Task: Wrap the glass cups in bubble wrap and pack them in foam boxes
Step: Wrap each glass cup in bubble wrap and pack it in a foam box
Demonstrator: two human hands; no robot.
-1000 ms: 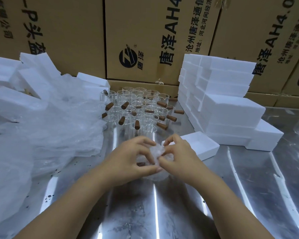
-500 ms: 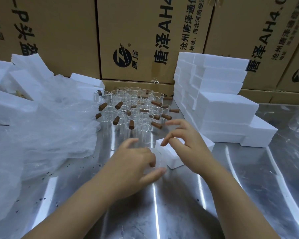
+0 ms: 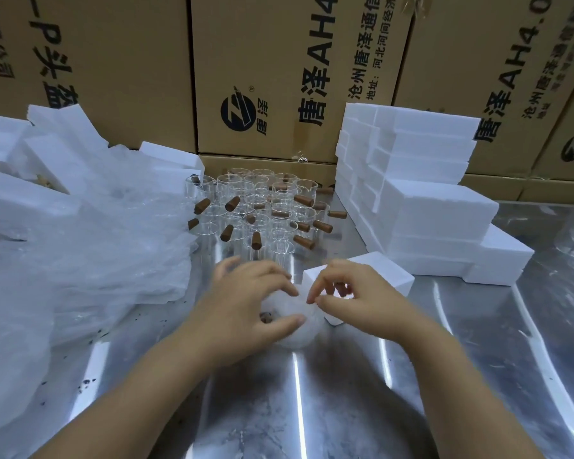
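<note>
The wrapped cup [image 3: 295,323] sits on the steel table [image 3: 478,359], low and central, between both hands. Just behind it to the right lies a small foam box [image 3: 378,270], touching or nearly touching it. Further behind stands a cluster of bare cups [image 3: 262,207] with brown handles. A foam stack [image 3: 421,200] rises to its far right, a loose bubble wrap heap [image 3: 96,243] spreads to its left, and cartons [image 3: 279,77] wall off the back. The left hand [image 3: 246,303] curls over the cup, fingers on top and thumb along the near side, gripping it. The right hand [image 3: 355,299] arches beside it, thumb and forefinger pinching the wrap's edge.
</note>
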